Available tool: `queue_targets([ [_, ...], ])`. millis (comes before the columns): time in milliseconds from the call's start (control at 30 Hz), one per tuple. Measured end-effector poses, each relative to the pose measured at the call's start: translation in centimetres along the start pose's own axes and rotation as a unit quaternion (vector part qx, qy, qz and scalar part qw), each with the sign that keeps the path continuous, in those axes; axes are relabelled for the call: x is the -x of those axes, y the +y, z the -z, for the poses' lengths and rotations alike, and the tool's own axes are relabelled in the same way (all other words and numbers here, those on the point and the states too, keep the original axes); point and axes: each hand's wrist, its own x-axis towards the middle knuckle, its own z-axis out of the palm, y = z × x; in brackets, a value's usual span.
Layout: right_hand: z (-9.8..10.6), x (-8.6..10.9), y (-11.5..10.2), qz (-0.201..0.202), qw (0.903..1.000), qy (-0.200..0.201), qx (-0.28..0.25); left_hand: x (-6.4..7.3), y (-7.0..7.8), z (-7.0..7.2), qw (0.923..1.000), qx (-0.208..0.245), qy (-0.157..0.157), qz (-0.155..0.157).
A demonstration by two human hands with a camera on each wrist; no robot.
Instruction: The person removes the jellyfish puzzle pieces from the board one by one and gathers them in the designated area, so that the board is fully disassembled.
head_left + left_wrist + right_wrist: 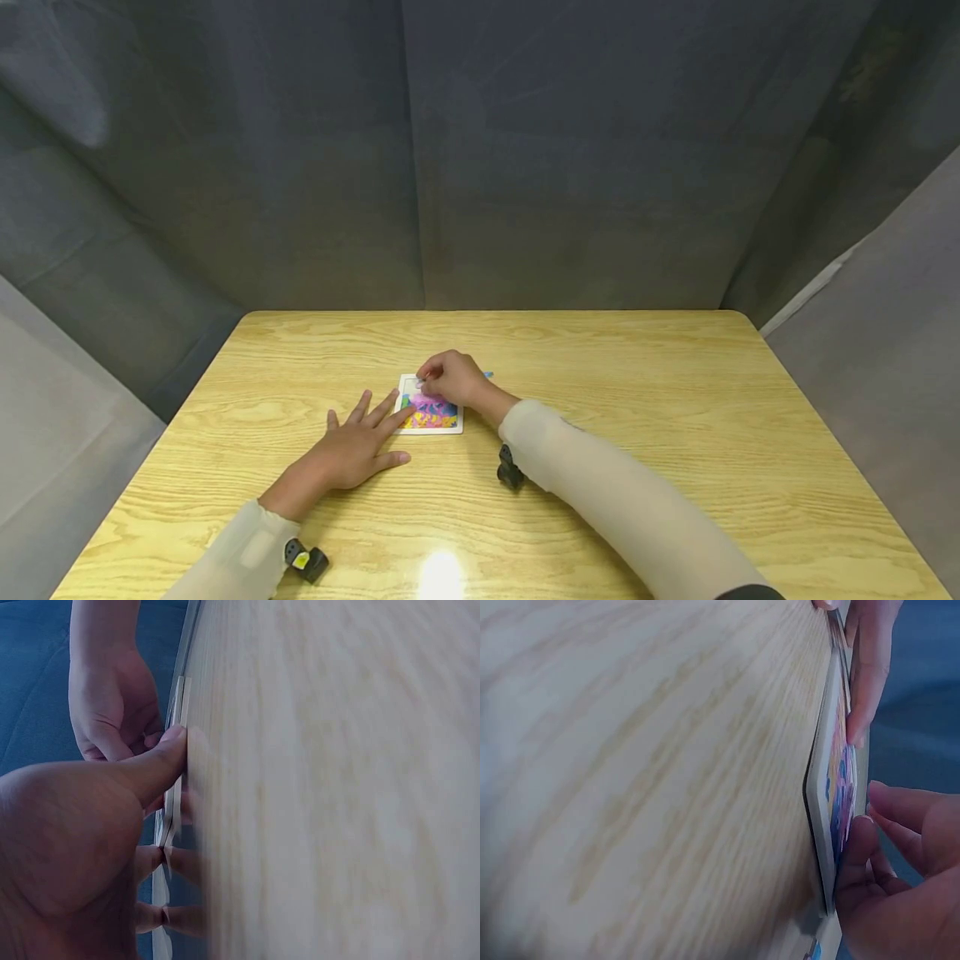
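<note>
A small square picture board (437, 419) with a white border lies flat on the table, printed in pink, blue and yellow; its upper part looks pale grey. My left hand (352, 450) lies spread with straight fingers, the fingertips of two of them on the board's left side. Over the top of the board, my right hand (457, 382) has thumb and fingers curled together, pinching a small pale piece (420, 384) against the surface. Seen from the right wrist, the board (836, 780) appears almost edge-on, and my right-hand fingers (859, 844) largely hide the piece.
Just right of the board, a small blue item (488, 374) shows partly behind my right wrist. The wood-grain table (637, 375) runs out to both sides. Grey cloth (562, 167) hangs behind the far table edge and on both sides.
</note>
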Motion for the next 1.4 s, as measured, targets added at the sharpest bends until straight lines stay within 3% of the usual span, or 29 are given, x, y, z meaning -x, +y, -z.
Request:
queue_targets([
  [467,-0.3,-0.2,-0.4,-0.009,0.9963,-0.03,0.08,0.0,-0.1,-0.3,1.0,0.002,0.006,-0.004],
  [1400,0.3,-0.6,-1.1,0.018,0.985,-0.094,0.144,-0.1,-0.1,-0.2,1.0,0.001,0.002,0.0],
])
